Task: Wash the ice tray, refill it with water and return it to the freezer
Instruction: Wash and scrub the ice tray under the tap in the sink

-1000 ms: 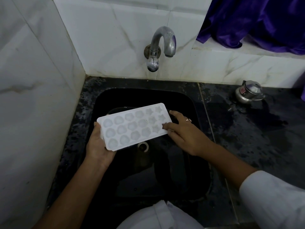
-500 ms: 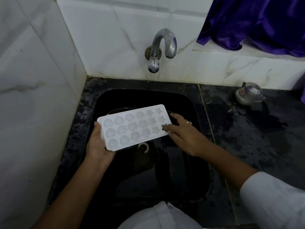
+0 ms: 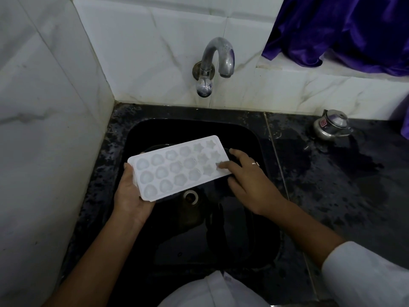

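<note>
A white ice tray (image 3: 177, 168) with several round and star-shaped cups is held level over the black sink (image 3: 254, 138). My left hand (image 3: 130, 196) grips its left end from below, thumb on the edge. My right hand (image 3: 247, 180) is at the tray's right end, its fingers lying straight across the star cups and touching them. A metal tap (image 3: 218, 60) sticks out of the wall above the sink, and no water is running from it.
White marble tiles form the left and back walls. A dark wet counter (image 3: 332, 185) lies right of the sink with a small metal lidded pot (image 3: 332, 127) on it. Purple cloth (image 3: 343, 29) hangs over the ledge at the upper right. A drain (image 3: 191, 197) shows below the tray.
The fingers of my right hand have slid a little over the star cups at the tray's right end. The tray and my left hand have stayed almost still.
</note>
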### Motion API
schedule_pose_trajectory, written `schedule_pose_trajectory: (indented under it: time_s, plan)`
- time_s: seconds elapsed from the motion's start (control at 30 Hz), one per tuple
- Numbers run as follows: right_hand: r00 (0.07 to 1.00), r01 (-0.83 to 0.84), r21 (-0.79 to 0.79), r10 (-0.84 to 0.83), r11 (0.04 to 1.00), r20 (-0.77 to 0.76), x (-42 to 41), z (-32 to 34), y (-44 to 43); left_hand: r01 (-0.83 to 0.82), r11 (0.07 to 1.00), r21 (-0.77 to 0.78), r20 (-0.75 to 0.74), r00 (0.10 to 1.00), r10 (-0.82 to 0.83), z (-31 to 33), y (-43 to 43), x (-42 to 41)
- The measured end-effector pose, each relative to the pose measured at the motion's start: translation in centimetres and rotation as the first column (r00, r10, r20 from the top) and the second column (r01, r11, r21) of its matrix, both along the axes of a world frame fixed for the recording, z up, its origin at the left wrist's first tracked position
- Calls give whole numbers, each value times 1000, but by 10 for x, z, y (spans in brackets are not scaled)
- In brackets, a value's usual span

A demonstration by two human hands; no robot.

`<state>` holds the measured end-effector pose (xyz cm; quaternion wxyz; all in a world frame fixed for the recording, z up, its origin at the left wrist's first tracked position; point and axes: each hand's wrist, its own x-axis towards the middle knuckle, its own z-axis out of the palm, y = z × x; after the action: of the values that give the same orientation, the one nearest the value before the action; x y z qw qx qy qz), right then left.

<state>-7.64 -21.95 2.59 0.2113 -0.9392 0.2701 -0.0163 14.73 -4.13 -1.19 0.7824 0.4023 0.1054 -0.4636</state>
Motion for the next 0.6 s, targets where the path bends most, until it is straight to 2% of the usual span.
schedule_pose_trajectory:
  time_s: [0.1, 0.23, 0.6]
  plan:
    - [996, -79, -147, 85, 986, 35, 7, -1, 12, 7, 1000, -2, -7, 1000, -7, 1, -2, -1]
    - [998, -16, -243, 0, 970, -65, 21, -4, 24, 47, 999, -26, 3, 999, -47, 0, -6, -7]
    - [997, -41, -199, 28, 979, -67, 28, 3, 24, 4, 1000, -27, -22, 1000, -4, 11, -9, -8]
